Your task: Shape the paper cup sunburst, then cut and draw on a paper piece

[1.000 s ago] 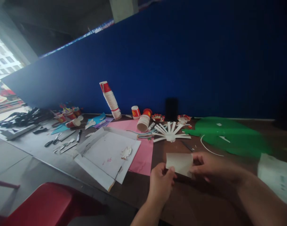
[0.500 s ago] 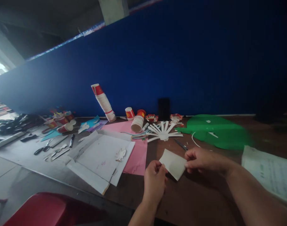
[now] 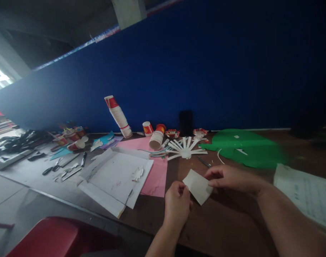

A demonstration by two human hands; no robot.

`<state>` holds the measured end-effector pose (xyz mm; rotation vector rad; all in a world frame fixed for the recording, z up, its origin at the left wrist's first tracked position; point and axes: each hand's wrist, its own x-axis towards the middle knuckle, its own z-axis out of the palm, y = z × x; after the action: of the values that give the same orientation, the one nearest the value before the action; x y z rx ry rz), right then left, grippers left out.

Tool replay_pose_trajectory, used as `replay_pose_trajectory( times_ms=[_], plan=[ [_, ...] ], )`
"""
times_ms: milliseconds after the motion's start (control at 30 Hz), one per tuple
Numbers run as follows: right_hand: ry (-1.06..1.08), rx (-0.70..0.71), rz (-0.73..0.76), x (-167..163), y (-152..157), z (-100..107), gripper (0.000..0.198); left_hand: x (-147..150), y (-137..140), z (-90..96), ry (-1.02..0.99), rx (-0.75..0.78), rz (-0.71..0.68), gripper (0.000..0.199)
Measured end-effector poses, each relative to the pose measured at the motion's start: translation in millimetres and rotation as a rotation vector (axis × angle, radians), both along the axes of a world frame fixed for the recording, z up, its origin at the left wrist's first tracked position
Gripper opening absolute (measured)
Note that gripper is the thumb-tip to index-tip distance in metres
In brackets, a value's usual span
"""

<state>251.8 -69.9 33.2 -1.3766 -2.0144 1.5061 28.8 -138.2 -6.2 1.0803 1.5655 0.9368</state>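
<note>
A small, cream-white piece of paper (image 3: 197,186) is held up over the brown table, tilted and slightly curved. My left hand (image 3: 177,204) pinches its left corner between thumb and fingers. At the paper's upper right edge is my right hand (image 3: 229,180), thumb in front and fingers partly hidden behind. Just beyond the paper lie scissors (image 3: 204,162), partly hidden by it. A paper cup cut into spread white strips (image 3: 186,152) rests farther back.
To the left, a white box lid (image 3: 112,175) overlaps pink paper (image 3: 154,178). Stacked paper cups (image 3: 119,117) lean near the blue partition (image 3: 163,71). A green cut-out sheet (image 3: 248,150) and a written page (image 3: 304,196) lie right. A red stool (image 3: 50,237) stands front left.
My right hand's fingers have shifted left and up along the paper's edge. The left hand keeps its pinch, and the paper has hardly moved.
</note>
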Motion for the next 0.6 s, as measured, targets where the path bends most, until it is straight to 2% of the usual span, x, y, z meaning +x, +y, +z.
replay_pose_trajectory(
  times_ms=[200,367,467,600],
  plan=[
    [-0.068,-0.136,0.020,-13,-2,-15,0.032,2,1,1.1,0.066,-0.025,-0.001,0.011],
    [-0.111,-0.166,0.009,-22,-3,-21,0.027,1,0,-7.5,0.282,0.118,-0.031,0.010],
    [-0.131,-0.164,-0.009,-24,-4,-19,0.026,0,-2,-3.3,0.446,0.165,-0.093,0.010],
    [-0.162,-0.169,-0.027,-27,-5,-17,0.026,-2,-6,6.9,0.489,0.133,-0.184,0.023]
  ],
)
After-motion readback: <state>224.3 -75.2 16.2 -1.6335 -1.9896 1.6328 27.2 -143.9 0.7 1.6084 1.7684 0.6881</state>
